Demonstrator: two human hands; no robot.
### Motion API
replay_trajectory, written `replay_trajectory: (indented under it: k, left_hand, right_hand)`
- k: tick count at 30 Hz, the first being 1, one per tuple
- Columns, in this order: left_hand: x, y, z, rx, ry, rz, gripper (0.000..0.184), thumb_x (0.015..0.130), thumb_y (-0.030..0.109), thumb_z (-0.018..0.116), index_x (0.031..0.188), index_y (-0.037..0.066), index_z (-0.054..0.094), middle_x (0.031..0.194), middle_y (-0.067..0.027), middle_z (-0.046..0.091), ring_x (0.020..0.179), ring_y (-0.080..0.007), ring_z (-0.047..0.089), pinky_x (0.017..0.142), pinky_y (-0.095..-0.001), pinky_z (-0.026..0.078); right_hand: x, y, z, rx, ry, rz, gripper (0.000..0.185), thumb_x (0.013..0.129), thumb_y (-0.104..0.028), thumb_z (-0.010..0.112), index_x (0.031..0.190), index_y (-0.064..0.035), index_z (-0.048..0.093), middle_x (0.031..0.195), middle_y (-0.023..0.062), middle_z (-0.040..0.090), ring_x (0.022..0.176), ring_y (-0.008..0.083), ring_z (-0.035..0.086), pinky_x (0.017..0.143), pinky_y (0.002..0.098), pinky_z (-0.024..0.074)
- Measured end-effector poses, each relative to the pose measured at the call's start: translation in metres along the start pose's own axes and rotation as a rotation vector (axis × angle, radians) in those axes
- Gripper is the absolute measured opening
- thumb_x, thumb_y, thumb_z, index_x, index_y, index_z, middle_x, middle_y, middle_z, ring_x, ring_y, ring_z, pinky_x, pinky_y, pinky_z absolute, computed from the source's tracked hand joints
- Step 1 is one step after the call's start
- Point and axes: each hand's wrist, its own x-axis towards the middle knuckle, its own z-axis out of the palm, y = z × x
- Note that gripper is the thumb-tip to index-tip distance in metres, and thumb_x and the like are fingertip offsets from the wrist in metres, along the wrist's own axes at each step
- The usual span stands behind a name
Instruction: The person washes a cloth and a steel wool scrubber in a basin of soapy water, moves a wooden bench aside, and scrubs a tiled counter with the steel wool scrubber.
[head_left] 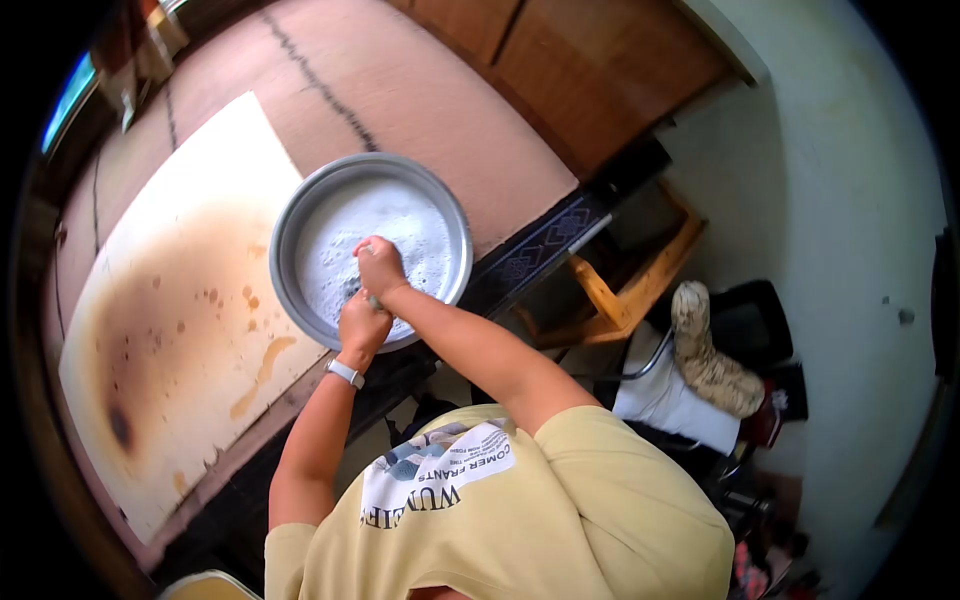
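The left hand [364, 325] and right hand [381, 266] are gripping a greenish cloth-like item [374, 301]; a foam-filled basin [460, 240] is sitting below their grip; a stained board [200, 340] is lying leftward.

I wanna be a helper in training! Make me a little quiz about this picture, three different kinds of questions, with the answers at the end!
1. Pick one: what colour is the foam in the metal basin?
A) blue
B) white
C) orange

2. True or false: the stained sheet shows to the left of the basin in the picture.

3. Fill in: the hand next to the watch is the person's own ____ one.

Key:
1. B
2. True
3. left
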Motion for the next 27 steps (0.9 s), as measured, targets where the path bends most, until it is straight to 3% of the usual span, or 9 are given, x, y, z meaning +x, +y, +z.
replay_trajectory:
  k: [3, 5, 9, 11, 15, 19, 22, 26, 27]
  left_hand:
    - [0.002, 0.005, 0.002, 0.136, -0.015, 0.042, 0.024, 0.074, 0.027, 0.057, 0.08, 0.003, 0.056, 0.076, -0.0188, 0.061, 0.074, -0.0379, 0.057, 0.063, -0.044, 0.045]
    - [0.007, -0.006, 0.009, 0.281, 0.039, 0.077, 0.028, 0.072, 0.03, 0.06, 0.084, 0.006, 0.054, 0.075, -0.018, 0.061, 0.072, -0.0372, 0.058, 0.062, -0.0442, 0.046]
    - [0.009, 0.011, -0.002, 0.274, 0.07, 0.048, 0.044, 0.068, 0.029, 0.065, 0.101, 0.004, 0.053, 0.08, -0.0205, 0.061, 0.075, -0.0376, 0.059, 0.066, -0.0431, 0.046]
    - [0.014, -0.007, -0.002, 0.183, 0.132, 0.153, 0.053, 0.063, 0.028, 0.071, 0.103, 0.0, 0.052, 0.084, -0.0227, 0.061, 0.08, -0.0366, 0.059, 0.068, -0.041, 0.046]
    - [0.008, 0.018, -0.003, -0.145, -0.208, 0.069, 0.05, 0.062, 0.016, 0.076, 0.098, -0.004, 0.049, 0.072, -0.0073, 0.056, 0.064, -0.0169, 0.054, 0.058, -0.0292, 0.044]
    - [-0.035, 0.074, 0.027, -0.745, -0.448, -0.315, 0.056, 0.076, 0.011, 0.063, 0.124, 0.0, 0.036, 0.09, -0.0026, 0.055, 0.074, -0.0086, 0.05, 0.061, -0.0214, 0.039]
    - [-0.06, 0.099, 0.067, -1.013, -0.517, -0.444, 0.046, 0.08, 0.016, 0.059, 0.123, 0.012, 0.041, 0.096, 0.0014, 0.055, 0.075, -0.0096, 0.049, 0.065, -0.0238, 0.038]
    - [-0.084, 0.118, 0.139, -0.942, -0.674, -0.241, 0.034, 0.082, 0.016, 0.055, 0.115, 0.011, 0.046, 0.102, -0.0013, 0.055, 0.085, -0.0121, 0.051, 0.071, -0.025, 0.039]
    - [-0.101, 0.139, 0.168, -0.997, -0.75, -0.236, 0.031, 0.082, 0.016, 0.053, 0.113, 0.01, 0.048, 0.107, -0.0027, 0.053, 0.096, -0.0143, 0.048, 0.082, -0.0288, 0.036]
  right_hand:
    - [0.0, 0.002, -0.004, 0.0, 0.131, 0.022, 0.014, 0.074, -0.012, 0.045, 0.076, -0.0033, 0.056, 0.073, 0.0176, 0.06, 0.073, 0.0317, 0.059, 0.069, 0.0366, 0.0461]
    - [0.002, 0.012, 0.001, 0.008, 0.369, -0.177, 0.014, 0.075, -0.011, 0.044, 0.079, -0.0037, 0.056, 0.066, 0.0151, 0.058, 0.062, 0.0276, 0.057, 0.062, 0.0351, 0.0459]
    - [0.006, 0.023, -0.012, 0.214, 0.201, 0.013, 0.025, 0.076, -0.023, 0.052, 0.088, -0.0012, 0.056, 0.079, 0.0169, 0.06, 0.078, 0.0283, 0.059, 0.072, 0.0347, 0.0457]
    - [-0.015, 0.003, -0.036, 0.109, 0.16, 0.01, 0.033, 0.076, -0.028, 0.054, 0.093, 0.0, 0.055, 0.085, 0.0186, 0.06, 0.083, 0.0289, 0.059, 0.075, 0.0345, 0.0451]
    - [-0.039, 0.007, -0.099, -0.091, -0.049, 0.042, 0.055, 0.073, -0.041, 0.058, 0.107, 0.0028, 0.052, 0.104, 0.0233, 0.056, 0.1, 0.0312, 0.054, 0.084, 0.0344, 0.0419]
    - [-0.078, 0.034, -0.171, -0.113, 0.116, 0.036, 0.052, 0.074, -0.04, 0.057, 0.104, 0.0029, 0.054, 0.1, 0.024, 0.058, 0.097, 0.0325, 0.056, 0.083, 0.0354, 0.0433]
    - [-0.104, 0.068, -0.221, -0.031, 0.224, -0.015, 0.045, 0.074, -0.038, 0.058, 0.098, 0.0012, 0.058, 0.091, 0.0193, 0.061, 0.087, 0.0284, 0.06, 0.076, 0.0339, 0.046]
    - [-0.157, 0.102, -0.291, 0.017, 0.371, -0.103, 0.034, 0.071, -0.021, 0.059, 0.097, 0.001, 0.058, 0.089, 0.0168, 0.062, 0.085, 0.025, 0.061, 0.075, 0.0318, 0.0464]
    - [-0.17, 0.13, -0.315, 0.036, 0.486, -0.193, 0.032, 0.068, -0.014, 0.058, 0.097, 0.0015, 0.058, 0.089, 0.0167, 0.062, 0.085, 0.0249, 0.061, 0.076, 0.0316, 0.0464]
